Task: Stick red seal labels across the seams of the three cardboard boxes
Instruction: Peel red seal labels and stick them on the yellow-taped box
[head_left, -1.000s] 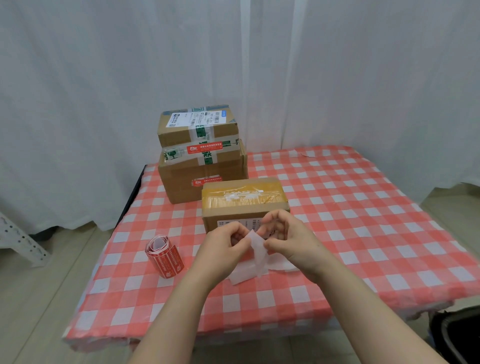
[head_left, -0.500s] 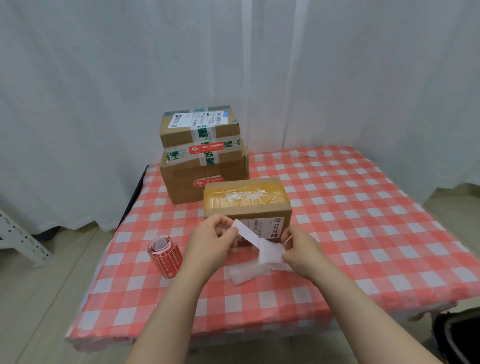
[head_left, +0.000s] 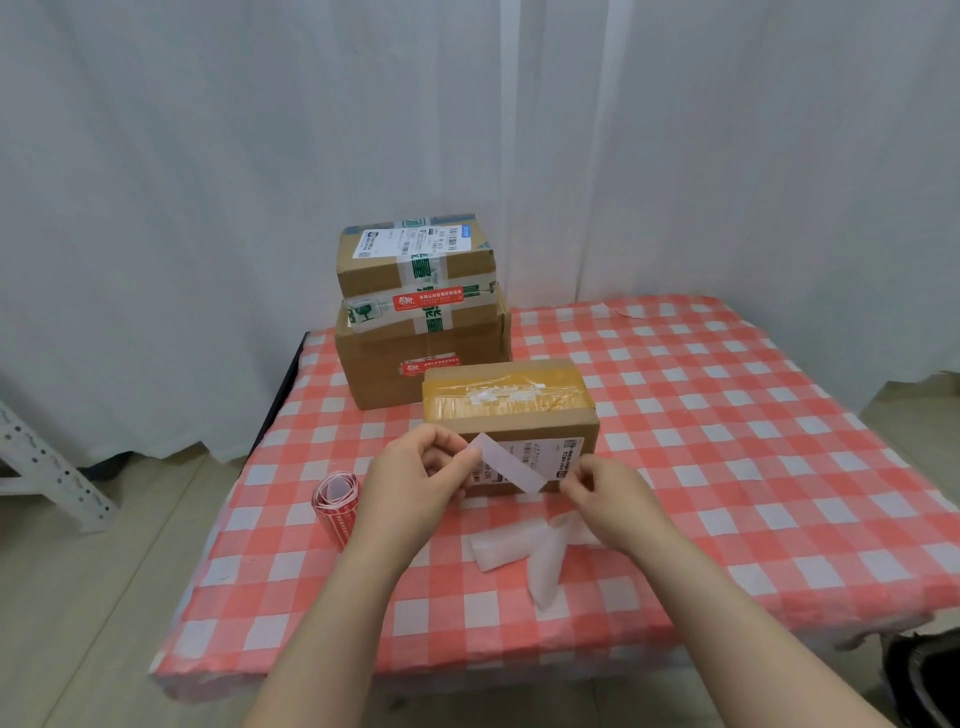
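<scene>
A small brown cardboard box topped with yellow tape stands on the red-and-white checked tablecloth. Just in front of it, the left hand and right hand each pinch one end of a white-faced label strip. The roll of red seal labels lies to the box's left. Two stacked brown boxes bearing red labels stand behind it.

Top box: white shipping label, barcodes, print too small to read. Green tape lettering: illegible. Red seal label, another on lower box: white Chinese characters, unreadable. Front box waybill: barcode, digits blurred. Label roll: print illegible.
</scene>
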